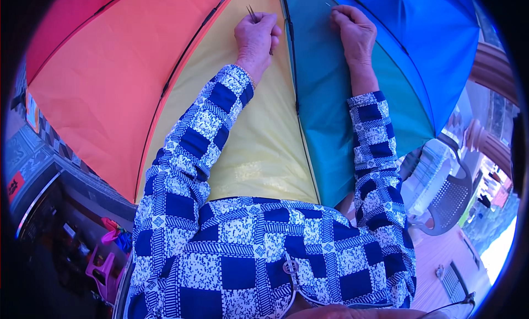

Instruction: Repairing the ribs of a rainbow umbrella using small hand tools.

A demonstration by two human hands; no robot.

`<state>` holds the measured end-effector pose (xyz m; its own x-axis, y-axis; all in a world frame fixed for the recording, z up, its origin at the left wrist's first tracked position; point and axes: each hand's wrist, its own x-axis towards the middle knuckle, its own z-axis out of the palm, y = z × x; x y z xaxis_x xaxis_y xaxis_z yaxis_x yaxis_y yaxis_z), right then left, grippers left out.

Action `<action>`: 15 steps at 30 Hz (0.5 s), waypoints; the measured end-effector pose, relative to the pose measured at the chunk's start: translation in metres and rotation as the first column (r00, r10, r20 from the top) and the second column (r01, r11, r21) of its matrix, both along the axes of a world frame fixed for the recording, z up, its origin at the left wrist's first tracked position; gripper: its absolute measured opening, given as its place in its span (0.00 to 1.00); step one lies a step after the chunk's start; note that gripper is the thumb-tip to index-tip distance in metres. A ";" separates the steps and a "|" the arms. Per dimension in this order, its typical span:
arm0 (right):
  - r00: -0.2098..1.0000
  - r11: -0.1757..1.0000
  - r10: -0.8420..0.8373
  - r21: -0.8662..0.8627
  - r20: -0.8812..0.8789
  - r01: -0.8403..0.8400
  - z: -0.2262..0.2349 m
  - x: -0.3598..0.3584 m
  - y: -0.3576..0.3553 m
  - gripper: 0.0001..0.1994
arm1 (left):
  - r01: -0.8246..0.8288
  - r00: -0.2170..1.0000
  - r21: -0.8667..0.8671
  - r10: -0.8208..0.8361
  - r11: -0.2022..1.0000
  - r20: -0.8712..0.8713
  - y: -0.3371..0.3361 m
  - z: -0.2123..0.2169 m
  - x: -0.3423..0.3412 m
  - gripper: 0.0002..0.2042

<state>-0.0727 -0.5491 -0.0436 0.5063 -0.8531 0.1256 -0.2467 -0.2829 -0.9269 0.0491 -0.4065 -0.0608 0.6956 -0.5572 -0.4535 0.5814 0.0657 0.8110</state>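
An opened umbrella spreads in front of me, its inside facing up, with red, orange (99,104), yellow (248,131), green (325,120) and blue panels and dark ribs (293,60). Over the yellow panel, my left hand (256,39) is closed around a small two-pointed metal tool (251,12), whose points stick out above the fingers. Most of that tool is hidden in the palm. My right hand (357,37) is over the green panel, thumb and forefinger pinched together. A thin, bright needle-like tip (328,4) shows beside those fingers.
To the right stands a grey plastic chair (449,200) with a perforated back and pale cloth. At lower left are a pink plastic stool (102,272) and a dark cabinet (47,231). Brown railings (490,145) run along the far right. Eyeglasses (468,299) appear at the lower edge.
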 end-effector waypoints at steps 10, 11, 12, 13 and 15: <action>0.759 0.551 -0.355 0.778 0.545 -0.301 0.024 0.058 0.034 0.02 | 0.030 0.822 0.280 -0.183 0.960 0.539 -0.002 -0.008 -0.006 0.16; 0.749 0.490 -0.467 0.843 0.470 -0.223 0.030 0.063 0.037 0.02 | 0.028 0.821 0.282 -0.183 0.959 0.541 -0.003 -0.010 -0.005 0.16; 0.749 0.487 -0.467 0.843 0.470 -0.226 0.024 0.064 0.034 0.02 | 0.015 0.779 0.304 -0.202 0.953 0.594 -0.004 -0.012 -0.003 0.16; 0.783 0.535 -0.365 0.802 0.503 -0.265 0.014 0.061 0.027 0.02 | 0.005 0.733 0.324 -0.224 0.946 0.642 -0.005 -0.012 -0.003 0.17; 0.827 0.611 -0.148 0.708 0.542 -0.354 -0.004 0.054 0.013 0.02 | -0.005 0.684 0.345 -0.248 0.939 0.686 -0.004 -0.014 -0.003 0.18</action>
